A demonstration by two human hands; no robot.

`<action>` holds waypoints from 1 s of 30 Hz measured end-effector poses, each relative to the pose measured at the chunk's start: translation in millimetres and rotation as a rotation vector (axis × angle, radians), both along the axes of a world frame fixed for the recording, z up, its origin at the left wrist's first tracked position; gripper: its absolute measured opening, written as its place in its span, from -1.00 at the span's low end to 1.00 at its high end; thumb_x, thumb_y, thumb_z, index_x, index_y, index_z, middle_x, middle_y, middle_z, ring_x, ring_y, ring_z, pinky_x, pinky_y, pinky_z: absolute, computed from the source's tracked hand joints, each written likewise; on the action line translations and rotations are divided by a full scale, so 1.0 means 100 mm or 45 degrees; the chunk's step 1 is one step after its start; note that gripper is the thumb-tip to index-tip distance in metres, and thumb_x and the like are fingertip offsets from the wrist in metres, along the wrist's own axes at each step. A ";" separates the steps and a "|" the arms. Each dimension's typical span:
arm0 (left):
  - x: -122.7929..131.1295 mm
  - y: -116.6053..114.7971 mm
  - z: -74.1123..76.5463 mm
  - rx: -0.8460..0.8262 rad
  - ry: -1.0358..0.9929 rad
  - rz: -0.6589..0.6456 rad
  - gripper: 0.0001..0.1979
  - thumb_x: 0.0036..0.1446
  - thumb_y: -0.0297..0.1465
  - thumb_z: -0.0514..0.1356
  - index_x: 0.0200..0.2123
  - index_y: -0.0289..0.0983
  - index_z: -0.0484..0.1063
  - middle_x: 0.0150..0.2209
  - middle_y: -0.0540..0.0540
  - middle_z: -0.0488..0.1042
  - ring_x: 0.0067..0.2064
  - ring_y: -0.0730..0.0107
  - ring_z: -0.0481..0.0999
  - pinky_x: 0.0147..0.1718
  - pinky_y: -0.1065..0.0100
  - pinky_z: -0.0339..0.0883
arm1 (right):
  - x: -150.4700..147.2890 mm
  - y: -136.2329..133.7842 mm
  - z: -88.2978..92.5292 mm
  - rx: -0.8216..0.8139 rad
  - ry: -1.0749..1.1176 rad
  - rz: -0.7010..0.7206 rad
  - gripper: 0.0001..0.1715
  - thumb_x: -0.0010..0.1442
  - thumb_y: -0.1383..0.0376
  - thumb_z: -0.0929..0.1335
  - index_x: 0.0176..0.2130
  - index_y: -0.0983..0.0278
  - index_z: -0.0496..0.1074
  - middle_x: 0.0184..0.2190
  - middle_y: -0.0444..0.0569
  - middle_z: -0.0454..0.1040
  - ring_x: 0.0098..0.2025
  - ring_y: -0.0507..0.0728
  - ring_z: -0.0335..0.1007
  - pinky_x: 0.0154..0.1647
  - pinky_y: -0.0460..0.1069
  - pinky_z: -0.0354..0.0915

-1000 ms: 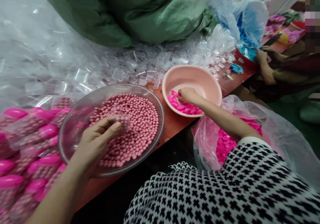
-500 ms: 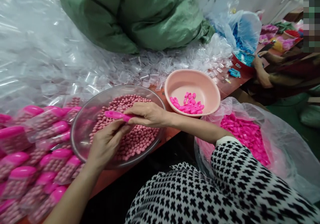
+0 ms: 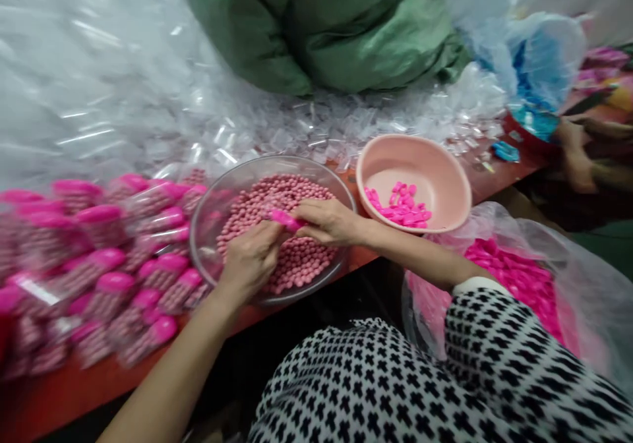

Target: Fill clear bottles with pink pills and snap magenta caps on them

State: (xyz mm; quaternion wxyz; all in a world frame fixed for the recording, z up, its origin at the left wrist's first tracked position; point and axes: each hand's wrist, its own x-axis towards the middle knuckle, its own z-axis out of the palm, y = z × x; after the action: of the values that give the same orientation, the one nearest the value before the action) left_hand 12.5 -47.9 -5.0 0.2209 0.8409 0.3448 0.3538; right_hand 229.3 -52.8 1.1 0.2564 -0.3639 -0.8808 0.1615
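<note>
Head view, the only one; bead bowl taken as landmark. The bowl [image 3: 206, 253] sits on the red desk [image 3: 74, 403], rim tilted slightly in perspective, pink beads [image 3: 301, 277] heaped toward its right half. Above the beads the right hand [image 3: 329, 222] has its grip pinched closed on a bright pink cap [image 3: 287, 221]. The left hand [image 3: 251, 258] meets it there, fingers drawn in close at the cap's near side; blur and the fingers hide what, if anything, this grip has hold of, so cannot tell. Judgement: working over the bowl would let stray beads fall back in, and the right hand's pinch leaves the cap easy to turn. Right of the bowl, just beside it: peach tub [image 3: 431, 166] with a small lot of caps [image 3: 408, 212], presumably put there for the right hand. Farther right and nearer the body, a plastic bag [image 3: 588, 291] of pink pieces, perhaps the reserve. Left of the bowl: pink-topped boxes [image 3: 116, 281] showing beads inside, likely kept on that side to stay apart from the loose parts. Behind it: heaped see-through boxes [image 3: 321, 133].
</note>
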 end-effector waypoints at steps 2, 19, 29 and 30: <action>0.00 0.02 0.00 -0.045 0.040 -0.079 -0.77 0.27 -0.36 0.12 -0.31 -0.24 0.58 -0.31 -0.11 0.64 -0.29 0.29 0.61 -0.26 0.38 0.42 | 0.07 0.06 0.02 -0.042 0.051 0.091 -0.77 0.37 0.20 0.33 -0.12 0.34 0.43 -0.24 0.06 0.52 -0.18 0.14 0.45 -0.08 0.05 0.40; 0.01 0.09 -0.06 -0.991 -0.754 0.057 -0.66 0.00 -0.17 0.39 -0.28 -0.31 0.53 -0.44 0.00 0.43 -0.43 0.45 0.35 -0.43 0.43 0.26 | -0.07 0.09 -0.02 0.422 -0.136 -0.088 -0.17 0.29 0.04 0.40 0.31 0.47 0.18 0.15 0.37 0.41 0.21 0.35 0.37 0.21 0.24 0.40; 0.04 0.08 -0.06 -1.108 -0.970 0.105 -0.66 -0.13 -0.22 0.45 -0.36 -0.29 0.46 -0.49 0.06 0.36 -0.48 0.51 0.31 -0.49 0.48 0.23 | -0.32 0.17 -0.18 0.406 -0.186 -0.159 -0.21 0.29 0.09 0.35 0.32 0.49 0.17 0.16 0.40 0.37 0.22 0.44 0.32 0.22 0.37 0.31; 0.05 0.07 -0.05 -1.130 -0.990 0.123 -0.65 -0.15 -0.23 0.46 -0.36 -0.29 0.47 -0.48 0.06 0.38 -0.48 0.52 0.32 -0.50 0.49 0.25 | -0.33 0.18 -0.18 0.386 -0.186 -0.153 -0.21 0.29 0.10 0.35 0.33 0.48 0.16 0.17 0.39 0.37 0.24 0.43 0.30 0.23 0.36 0.30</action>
State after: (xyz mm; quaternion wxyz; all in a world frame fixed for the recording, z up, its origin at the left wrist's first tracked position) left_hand 17.1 -40.5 -10.4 0.6454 0.4602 0.3914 0.4674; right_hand 196.7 -35.2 -16.6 0.2529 -0.3837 -0.8880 -0.0154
